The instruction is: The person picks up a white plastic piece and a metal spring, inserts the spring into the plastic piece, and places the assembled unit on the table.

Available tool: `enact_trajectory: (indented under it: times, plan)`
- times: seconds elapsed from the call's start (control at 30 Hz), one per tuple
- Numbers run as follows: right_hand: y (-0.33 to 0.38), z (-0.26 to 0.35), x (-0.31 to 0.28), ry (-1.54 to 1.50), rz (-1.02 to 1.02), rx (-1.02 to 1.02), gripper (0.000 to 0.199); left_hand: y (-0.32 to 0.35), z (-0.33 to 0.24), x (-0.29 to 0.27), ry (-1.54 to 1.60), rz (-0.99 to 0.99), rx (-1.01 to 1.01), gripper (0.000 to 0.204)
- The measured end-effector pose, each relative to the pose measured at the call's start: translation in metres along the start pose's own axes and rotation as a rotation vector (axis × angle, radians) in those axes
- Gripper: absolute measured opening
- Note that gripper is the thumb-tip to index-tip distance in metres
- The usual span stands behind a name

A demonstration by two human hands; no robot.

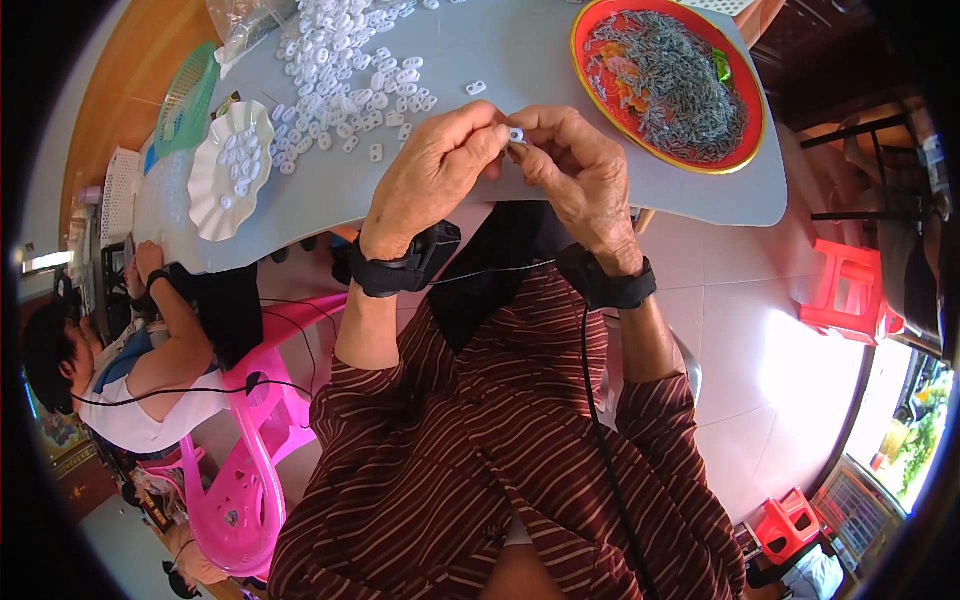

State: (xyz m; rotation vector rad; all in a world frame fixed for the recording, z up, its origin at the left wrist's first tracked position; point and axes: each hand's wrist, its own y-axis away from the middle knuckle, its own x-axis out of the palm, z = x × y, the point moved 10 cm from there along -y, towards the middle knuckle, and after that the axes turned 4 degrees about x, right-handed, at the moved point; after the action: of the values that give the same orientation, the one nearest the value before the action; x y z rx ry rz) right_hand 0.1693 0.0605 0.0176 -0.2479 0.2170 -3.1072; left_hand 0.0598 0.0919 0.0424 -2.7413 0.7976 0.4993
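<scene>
My left hand and my right hand meet over the near edge of the grey table. A small white plastic piece with holes is pinched between the fingertips of both. Whether my right fingers also grip something smaller is hidden. Beyond my left hand, many loose white plastic pieces like it lie in a heap, and a single white piece sits apart. To the right stands a red tray with a gold rim, filled with small grey metal screws or pins.
A scalloped white dish with some white pieces and a green basket stand at the table's left. Another person sits at left beside a pink chair. Red stools are at right. Cables hang from my wrist straps.
</scene>
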Motion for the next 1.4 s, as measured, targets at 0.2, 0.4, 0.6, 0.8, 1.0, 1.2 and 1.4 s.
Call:
enact_trajectory:
  times: [0.2, 0.4, 0.6, 0.8, 1.0, 1.2, 1.4]
  plan:
    - [0.001, 0.003, -0.003, -0.008, -0.049, -0.022, 0.019, 0.008, -0.002, 0.003, 0.026, -0.102, 0.057, 0.032]
    - [-0.001, 0.0, -0.001, 0.023, -0.026, -0.049, 0.026, 0.011, 0.006, 0.0, 0.034, -0.188, 0.027, 0.031]
    - [-0.001, -0.005, 0.004, 0.039, 0.009, -0.056, 0.03, 0.012, 0.01, -0.002, 0.032, -0.22, 0.052, 0.031]
    - [0.002, 0.008, 0.007, 0.259, 0.012, -0.113, 0.028, 0.012, 0.014, -0.001, 0.014, -0.169, 0.033, 0.03]
    - [0.002, 0.01, 0.01, 0.262, 0.062, -0.134, 0.024, 0.013, 0.015, 0.0, 0.029, -0.161, 0.041, 0.032]
    - [0.004, 0.016, 0.01, 0.39, 0.013, -0.192, 0.023, 0.014, 0.018, 0.002, 0.01, -0.154, 0.084, 0.032]
    - [0.007, 0.016, 0.011, 0.351, -0.001, -0.224, 0.022, 0.015, 0.018, 0.006, 0.084, -0.107, 0.092, 0.032]
